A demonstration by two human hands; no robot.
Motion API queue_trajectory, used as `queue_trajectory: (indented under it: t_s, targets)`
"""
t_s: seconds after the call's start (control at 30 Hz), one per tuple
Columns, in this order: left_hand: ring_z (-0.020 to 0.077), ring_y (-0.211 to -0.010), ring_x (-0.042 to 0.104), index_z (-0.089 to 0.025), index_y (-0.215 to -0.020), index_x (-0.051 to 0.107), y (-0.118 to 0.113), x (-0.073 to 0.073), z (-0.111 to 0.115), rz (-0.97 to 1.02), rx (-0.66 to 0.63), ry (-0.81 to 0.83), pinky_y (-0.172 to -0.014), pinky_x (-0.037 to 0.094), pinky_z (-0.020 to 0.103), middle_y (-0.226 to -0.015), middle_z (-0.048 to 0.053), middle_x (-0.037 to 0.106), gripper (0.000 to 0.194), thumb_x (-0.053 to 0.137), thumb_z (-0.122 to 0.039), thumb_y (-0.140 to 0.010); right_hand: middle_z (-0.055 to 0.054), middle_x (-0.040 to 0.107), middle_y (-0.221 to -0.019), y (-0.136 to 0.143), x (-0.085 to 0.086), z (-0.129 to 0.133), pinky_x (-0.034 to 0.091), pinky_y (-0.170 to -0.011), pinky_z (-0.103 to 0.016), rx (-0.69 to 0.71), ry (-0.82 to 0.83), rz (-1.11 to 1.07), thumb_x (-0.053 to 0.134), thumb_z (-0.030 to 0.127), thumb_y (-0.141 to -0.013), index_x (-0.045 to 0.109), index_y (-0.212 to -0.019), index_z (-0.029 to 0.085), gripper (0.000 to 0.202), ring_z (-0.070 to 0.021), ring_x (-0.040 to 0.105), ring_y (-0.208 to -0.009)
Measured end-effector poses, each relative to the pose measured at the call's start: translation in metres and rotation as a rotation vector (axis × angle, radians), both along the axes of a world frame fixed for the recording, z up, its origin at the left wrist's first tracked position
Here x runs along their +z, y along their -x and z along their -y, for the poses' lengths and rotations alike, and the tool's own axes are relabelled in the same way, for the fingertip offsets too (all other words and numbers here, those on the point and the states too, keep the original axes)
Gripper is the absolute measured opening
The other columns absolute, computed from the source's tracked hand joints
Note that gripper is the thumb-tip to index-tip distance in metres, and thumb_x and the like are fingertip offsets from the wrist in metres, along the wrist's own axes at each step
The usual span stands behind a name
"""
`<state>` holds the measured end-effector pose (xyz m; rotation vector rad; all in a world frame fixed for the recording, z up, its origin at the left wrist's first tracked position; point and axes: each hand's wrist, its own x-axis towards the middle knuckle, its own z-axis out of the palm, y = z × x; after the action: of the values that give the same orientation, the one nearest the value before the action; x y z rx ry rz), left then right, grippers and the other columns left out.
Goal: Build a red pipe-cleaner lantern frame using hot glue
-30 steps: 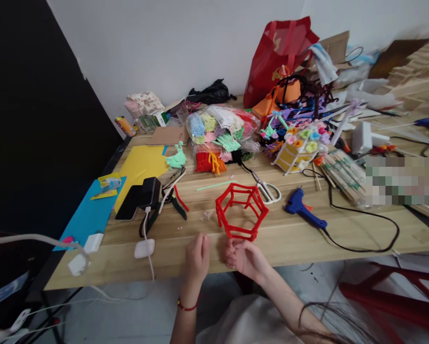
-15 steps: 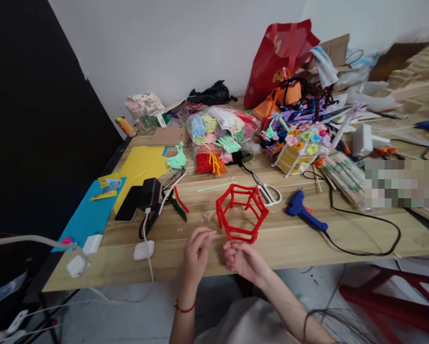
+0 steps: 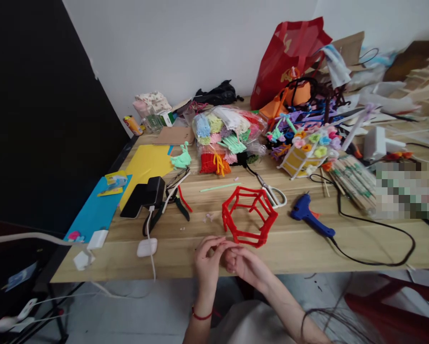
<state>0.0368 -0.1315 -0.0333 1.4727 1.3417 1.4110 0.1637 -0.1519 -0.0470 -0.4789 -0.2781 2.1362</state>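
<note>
Left hand (image 3: 206, 260): half-curled, at fingertips of loosely curled right hand (image 3: 248, 265); cannot tell whether holding anything. On table (image 3: 180, 258), just beyond hands at 1 o'clock: red frame (image 3: 269, 227); at 2 o'clock: glue gun (image 3: 313, 220).

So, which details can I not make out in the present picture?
All in the head view:
Left hand and right hand: their fingers hide whether something small is held.
Scissors: partly hidden behind the red frame.
Item at right: blurred by pixelation.
Red furniture, lower right: cut off by picture edges.
</note>
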Motion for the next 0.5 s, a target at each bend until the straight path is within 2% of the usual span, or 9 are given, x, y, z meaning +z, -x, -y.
queue_trajectory:
  t_s: [0.13,0.3,0.37,0.5]
  targets:
    - [0.0173,-0.075,0.066,-0.017,-0.073,0.071,0.004,0.0,-0.006,0.07,-0.107,0.071,-0.066,0.053,0.027,-0.077,0.006,0.069,0.02,0.073,-0.036,-0.075,0.001,0.048,-0.06,-0.002,-0.003,-0.001,0.031,-0.056,-0.025,-0.013,0.011,-0.022,0.07,0.032,-0.076,0.06,-0.068,0.015,0.021,-0.01,0.039,-0.057]
    - [0.0175,-0.083,0.065,-0.018,-0.081,0.074,0.017,0.003,-0.012,0.048,-0.325,0.134,-0.073,0.053,0.027,-0.088,0.007,0.069,0.015,0.073,-0.032,-0.075,0.003,0.046,-0.062,-0.005,-0.004,-0.001,0.028,-0.055,-0.024,-0.028,0.049,-0.045,0.071,0.036,-0.075,0.066,-0.087,0.014,0.026,-0.0091,0.036,-0.057]
    - [0.0174,-0.084,0.065,-0.019,-0.08,0.074,0.021,0.005,-0.013,0.016,-0.387,0.13,-0.076,0.052,0.028,-0.089,0.007,0.069,0.011,0.072,-0.029,-0.077,0.003,0.046,-0.062,-0.005,-0.003,0.0,0.027,-0.055,-0.023,-0.024,0.054,-0.052,0.07,0.037,-0.076,0.067,-0.086,0.013,0.026,-0.0085,0.035,-0.056]
    - [0.0158,-0.075,0.064,-0.018,-0.067,0.068,0.025,0.004,-0.013,-0.025,-0.33,0.107,-0.068,0.049,0.025,-0.076,0.004,0.068,0.014,0.071,-0.028,-0.076,0.003,0.047,-0.06,-0.004,-0.001,0.001,0.027,-0.055,-0.024,-0.023,0.041,-0.057,0.069,0.035,-0.078,0.066,-0.086,0.013,0.023,-0.0085,0.036,-0.055]
